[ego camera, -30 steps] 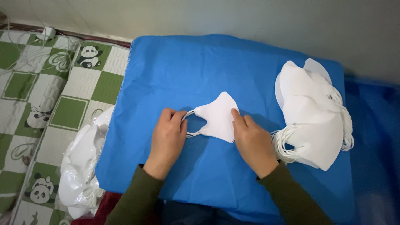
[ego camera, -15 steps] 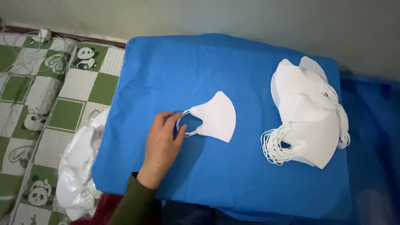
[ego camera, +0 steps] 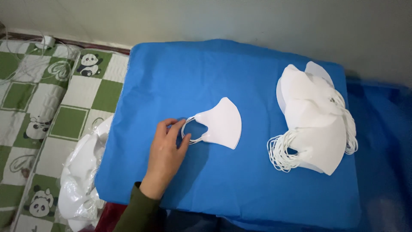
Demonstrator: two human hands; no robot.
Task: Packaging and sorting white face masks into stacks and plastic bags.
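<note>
A single folded white face mask [ego camera: 222, 123] lies flat in the middle of a blue cloth [ego camera: 240, 68] that covers a raised surface. My left hand [ego camera: 166, 150] rests on the cloth just left of the mask, with its fingertips on the mask's white ear loops [ego camera: 191, 131]. The fingers are spread and hold nothing tightly. My right hand is out of view. To the right on the cloth sits a pile of several white masks [ego camera: 313, 120] with their ear loops spilling out at the lower left.
A green and white checked mat with panda pictures [ego camera: 38, 99] lies to the left. A crumpled clear plastic bag [ego camera: 81, 172] holding white items sits beside the cloth's left edge. A pale wall [ego camera: 257, 21] runs behind.
My right hand has lifted off the single mask and left the view. My left hand stays at the ear loops.
</note>
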